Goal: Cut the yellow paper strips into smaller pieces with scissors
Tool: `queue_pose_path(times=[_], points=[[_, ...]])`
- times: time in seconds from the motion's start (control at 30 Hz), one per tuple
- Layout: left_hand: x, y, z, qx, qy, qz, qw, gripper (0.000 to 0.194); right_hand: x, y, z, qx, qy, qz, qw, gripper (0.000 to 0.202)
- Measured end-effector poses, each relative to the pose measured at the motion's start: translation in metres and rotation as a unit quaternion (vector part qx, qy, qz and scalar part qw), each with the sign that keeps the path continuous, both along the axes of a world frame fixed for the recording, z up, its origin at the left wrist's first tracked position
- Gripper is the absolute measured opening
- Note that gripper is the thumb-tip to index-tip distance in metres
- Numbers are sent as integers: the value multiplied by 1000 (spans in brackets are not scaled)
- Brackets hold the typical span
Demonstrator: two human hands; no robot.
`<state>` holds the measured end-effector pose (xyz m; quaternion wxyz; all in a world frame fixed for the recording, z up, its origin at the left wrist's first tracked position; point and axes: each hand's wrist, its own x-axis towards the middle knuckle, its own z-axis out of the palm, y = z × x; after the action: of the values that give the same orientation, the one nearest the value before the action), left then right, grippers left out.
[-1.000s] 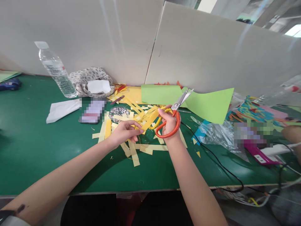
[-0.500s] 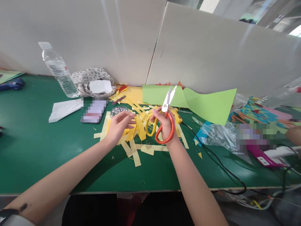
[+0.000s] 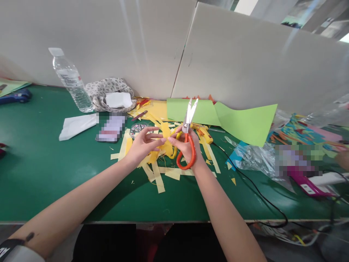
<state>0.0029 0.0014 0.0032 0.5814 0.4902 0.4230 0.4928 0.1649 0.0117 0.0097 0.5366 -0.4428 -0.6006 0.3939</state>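
My left hand (image 3: 141,146) is closed in a pinch on a yellow paper strip (image 3: 165,130), which stands up between the two hands. My right hand (image 3: 194,149) holds a pair of scissors (image 3: 187,127) with one red and one yellow handle loop. The blades point up and away from me, slightly apart. My right thumb and fingertip also meet the yellow strip near its lower end. Beneath both hands lies a pile of pale yellow paper strips (image 3: 158,180). A round clear dish of shiny bits (image 3: 136,128) sits just behind my left hand.
A yellow glue gun (image 3: 206,136) lies behind my right hand, its black cord (image 3: 253,183) running right. Folded green paper (image 3: 247,122) leans at the partition. Leftward are a phone (image 3: 111,128), white tissue (image 3: 77,126) and water bottle (image 3: 73,83). Another person's hand (image 3: 343,158) shows at right.
My right hand has turned and moved left to meet my left hand at the yellow strip. The strip now stands more upright. The scissors have swung to the left.
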Motion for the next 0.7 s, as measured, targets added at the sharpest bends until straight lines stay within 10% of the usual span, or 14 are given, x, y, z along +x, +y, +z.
queue_pose_path(times=[0.7], points=[[6, -4, -9, -25, 28, -64, 997, 37, -5, 2, -6, -20, 88, -37, 995, 33]])
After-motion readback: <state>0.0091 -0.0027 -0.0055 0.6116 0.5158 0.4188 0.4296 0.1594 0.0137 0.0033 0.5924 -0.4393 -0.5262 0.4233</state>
